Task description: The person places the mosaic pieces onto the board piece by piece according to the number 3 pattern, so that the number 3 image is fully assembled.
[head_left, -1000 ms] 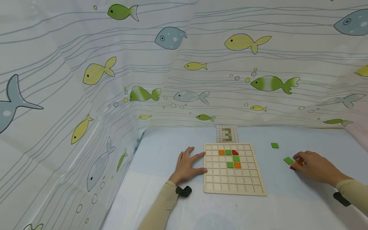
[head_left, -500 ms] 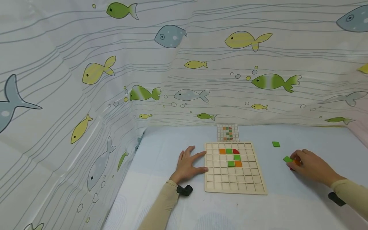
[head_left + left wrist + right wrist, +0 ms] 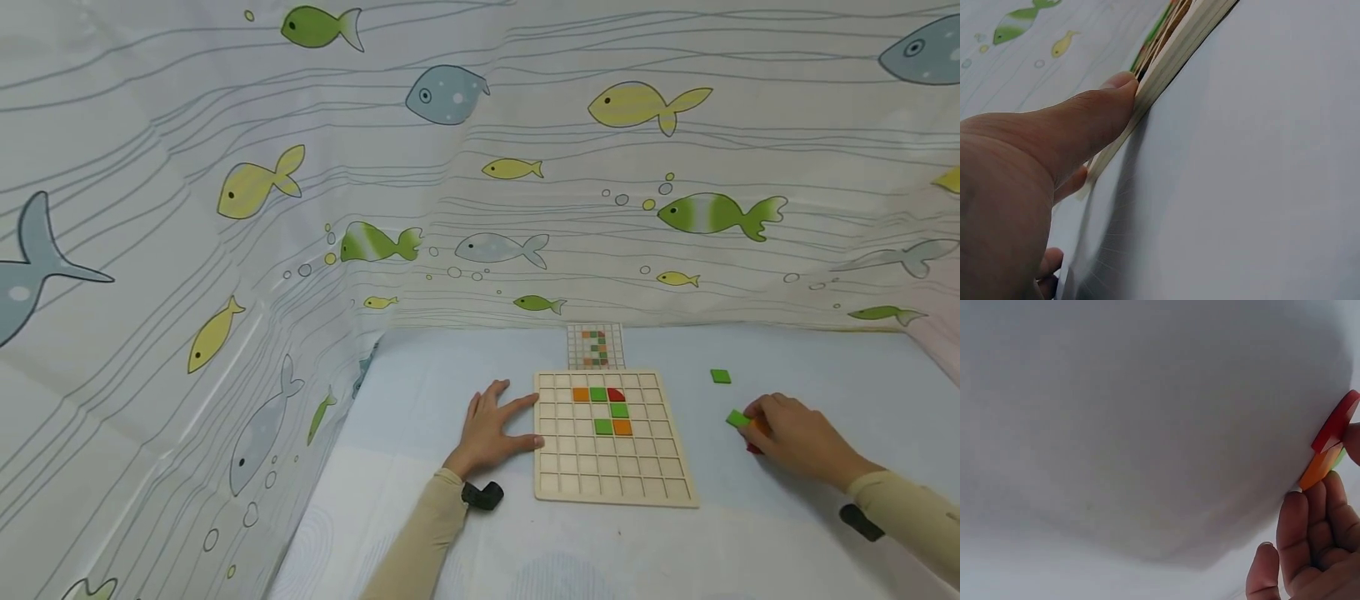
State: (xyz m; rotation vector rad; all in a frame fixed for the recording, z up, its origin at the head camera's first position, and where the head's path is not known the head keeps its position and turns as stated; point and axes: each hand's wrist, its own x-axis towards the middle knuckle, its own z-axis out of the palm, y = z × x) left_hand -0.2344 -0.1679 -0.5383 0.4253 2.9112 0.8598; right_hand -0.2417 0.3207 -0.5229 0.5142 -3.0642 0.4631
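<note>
A wooden grid board (image 3: 562, 467) lies mid-table, holding orange, green and red tiles in some cells. My left hand (image 3: 487, 429) rests at its left edge, with thumb and index fingertip touching the rim; the left wrist view has the thumb (image 3: 1094, 115) against the board's side (image 3: 1160, 87). To the right of the board, my right hand (image 3: 798, 437) pinches a small cluster of tiles low at the table: a green tile (image 3: 736, 418), an orange tile (image 3: 1321, 469) and a red tile (image 3: 1337, 422). Fingers partly hide the cluster.
Behind the board lies a pattern card (image 3: 596, 347) printed with a coloured grid figure. A loose green tile (image 3: 720, 377) sits further back on the right. Fish-printed cloth (image 3: 480, 208) hangs behind and at the left of the table.
My right hand has closed on the tiles and moved left toward the board, with the green, orange and red tiles moving along. The left hand and board stay put.
</note>
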